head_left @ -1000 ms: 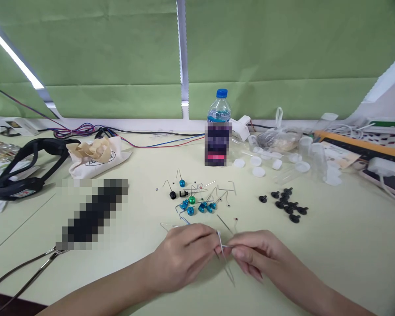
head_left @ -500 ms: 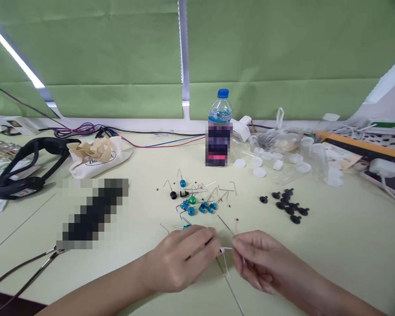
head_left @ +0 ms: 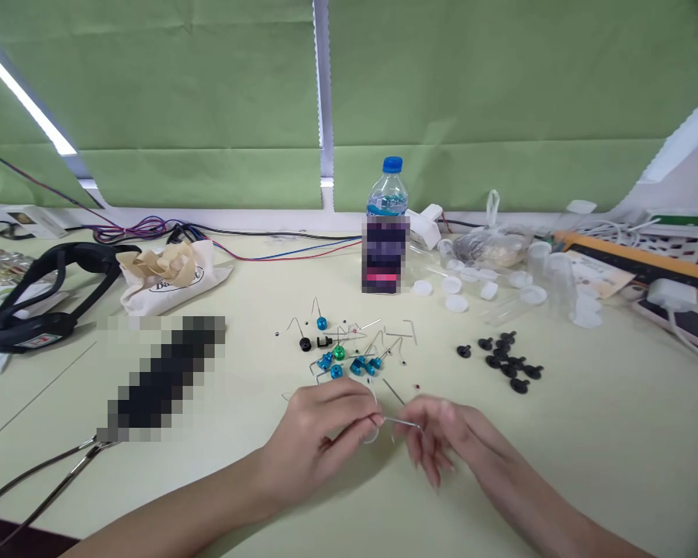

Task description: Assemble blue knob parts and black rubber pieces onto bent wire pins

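My left hand (head_left: 331,430) is closed, its thumb and index finger pinching the end of a thin, bent metal rod like a small hex key (head_left: 402,422). A pale curved piece (head_left: 371,436) shows just under those fingertips; its kind is not clear. My right hand (head_left: 459,438) is by the rod's bent far end, fingers loosely apart, the rod passing in front of them. Past my hands lie several blue metal parts (head_left: 336,371) with bent wires, a green one (head_left: 338,353) and a black one (head_left: 305,344). Another straight rod (head_left: 393,390) lies partly behind my right fingers.
Black disc-shaped parts with stems (head_left: 508,370) lie to the right. A blue-capped bottle (head_left: 388,198) stands at the back, beside clear tubes (head_left: 561,275) and white caps (head_left: 457,303). At left are a black headband-like frame (head_left: 73,310) and a cloth pouch (head_left: 174,283).
My right fingers have loosened from a pinch and spread. The rod now sticks out from my left fingertips. A long thin line below my hands is no longer visible.
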### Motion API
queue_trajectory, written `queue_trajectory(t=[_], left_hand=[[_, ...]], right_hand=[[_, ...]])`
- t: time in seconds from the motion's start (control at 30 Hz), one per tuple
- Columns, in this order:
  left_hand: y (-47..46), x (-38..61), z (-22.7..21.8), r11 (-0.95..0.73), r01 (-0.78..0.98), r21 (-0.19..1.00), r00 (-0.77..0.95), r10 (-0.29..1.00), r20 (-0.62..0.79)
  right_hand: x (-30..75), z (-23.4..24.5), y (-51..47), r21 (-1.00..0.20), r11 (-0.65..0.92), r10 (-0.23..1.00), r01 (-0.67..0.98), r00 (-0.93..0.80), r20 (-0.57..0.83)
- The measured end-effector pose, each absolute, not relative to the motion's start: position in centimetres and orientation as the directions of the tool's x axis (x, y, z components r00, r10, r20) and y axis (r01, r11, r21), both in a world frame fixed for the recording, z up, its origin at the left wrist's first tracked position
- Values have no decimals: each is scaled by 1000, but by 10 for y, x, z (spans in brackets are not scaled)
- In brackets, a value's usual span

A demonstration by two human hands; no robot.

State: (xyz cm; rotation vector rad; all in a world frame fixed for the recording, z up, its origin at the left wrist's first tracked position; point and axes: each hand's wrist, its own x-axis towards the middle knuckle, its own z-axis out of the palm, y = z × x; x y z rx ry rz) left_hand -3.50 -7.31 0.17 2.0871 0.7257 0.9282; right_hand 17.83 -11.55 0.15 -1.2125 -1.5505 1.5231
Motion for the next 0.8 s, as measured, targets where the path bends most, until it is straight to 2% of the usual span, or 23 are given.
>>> queue_trajectory(t=[0.07, 0.13, 0.17, 0.23, 0.3, 0.37, 0.43, 0.5, 0.57, 0.63, 0.67, 0.73, 0.8], left_hand=[[-74, -36, 2, -748, 186, 637, 612, 596, 520], [-75, -36, 2, -767, 185, 615, 618, 577, 534], [-75, -35, 2, -724, 196, 661, 609, 618, 497], [-74, -33, 2, -545, 218, 810, 585, 737, 339], [-71, -31, 1, -291, 195, 937, 576, 807, 131], [-69, -29, 0, -67, 130, 989, 591, 806, -23], [-69, -27, 0, 26, 90, 996, 586, 807, -74], [-70, -27, 1, -42, 129, 991, 554, 831, -37], [-72, -29, 1, -198, 200, 960, 523, 850, 66], [-73, -30, 0, -351, 239, 905, 519, 834, 187], [-73, -30, -1, -410, 248, 878, 523, 819, 235], [-71, -31, -5, -481, 266, 835, 530, 797, 291], [-68, -32, -8, -496, 300, 815, 528, 798, 291]], right_hand=[[176, 2, -111, -907, -418, 799, 51, -454, -394], [176, 2, -107, -881, -471, 757, 35, -496, -425], [177, 3, -106, -908, -412, 779, 72, -490, -392], [177, 3, -107, -960, -154, 863, 235, -441, -246], [178, 4, -110, -900, 100, 935, 425, -349, -60], [177, 5, -113, -820, 217, 955, 530, -288, 67], [176, 7, -115, -820, 251, 952, 515, -283, 114], [176, 8, -114, -890, 196, 955, 411, -286, 78], [175, 6, -111, -969, -26, 946, 244, -307, -103], [175, 2, -108, -947, -301, 862, 111, -393, -320], [175, -1, -106, -919, -386, 816, 83, -434, -382], [175, -5, -104, -901, -426, 781, 77, -471, -409], [176, -5, -103, -930, -343, 828, 132, -424, -366]])
